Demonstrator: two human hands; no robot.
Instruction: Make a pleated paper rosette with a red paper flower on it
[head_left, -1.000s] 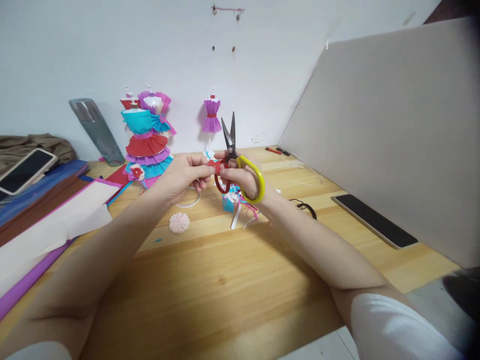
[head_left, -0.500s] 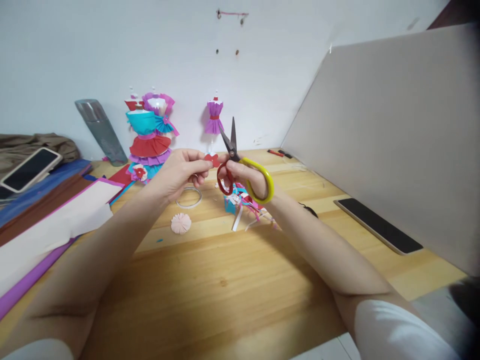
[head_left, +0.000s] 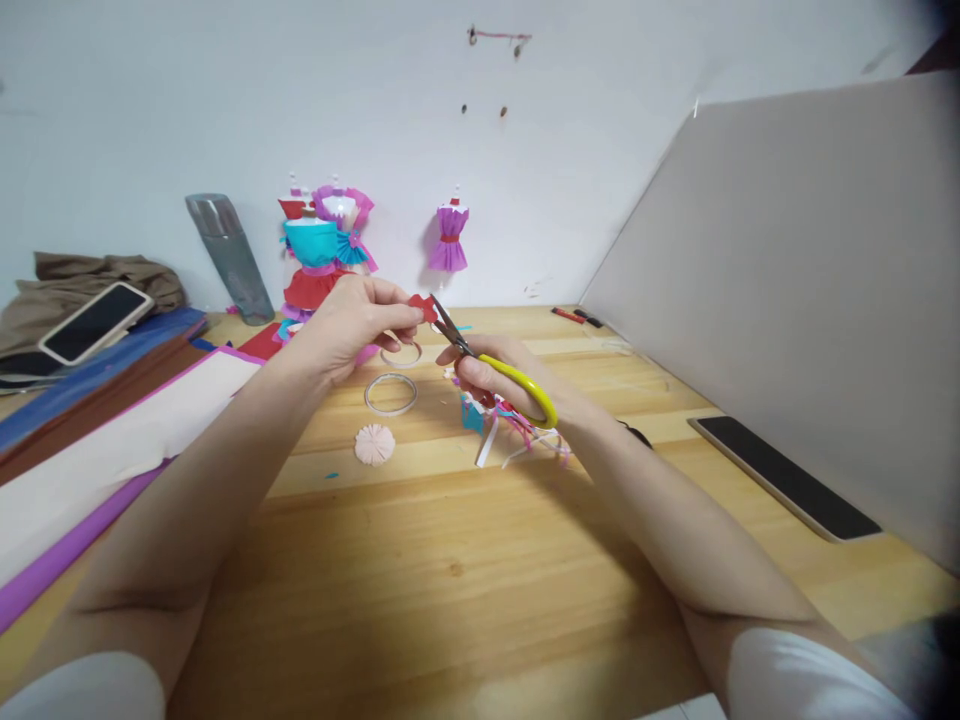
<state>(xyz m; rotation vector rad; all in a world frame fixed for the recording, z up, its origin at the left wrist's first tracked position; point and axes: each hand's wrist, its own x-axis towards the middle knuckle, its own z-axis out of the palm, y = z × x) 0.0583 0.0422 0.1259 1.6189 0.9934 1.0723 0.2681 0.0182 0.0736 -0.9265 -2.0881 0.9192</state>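
Between thumb and fingers, my left hand pinches a small red paper flower above the table. My right hand grips yellow-handled scissors, and their dark blades meet the flower's right edge, nearly closed. Below the hands lie a pale pink pleated paper disc and two rolls of narrow tape, the nearer tape roll in plain sight and the farther one partly hidden by my left hand. Under my right hand is a heap of coloured paper scraps.
Dress forms in crepe-paper dresses stand at the back left, and a purple dress farther right. Beside them leans a grey bottle. Paper sheets and a phone lie left. A long black-topped slab lies by the right-hand panel.
The scissors have swung left and down from pointing upward, and their blades have come to the red flower and narrowed. The view has shifted slightly left.
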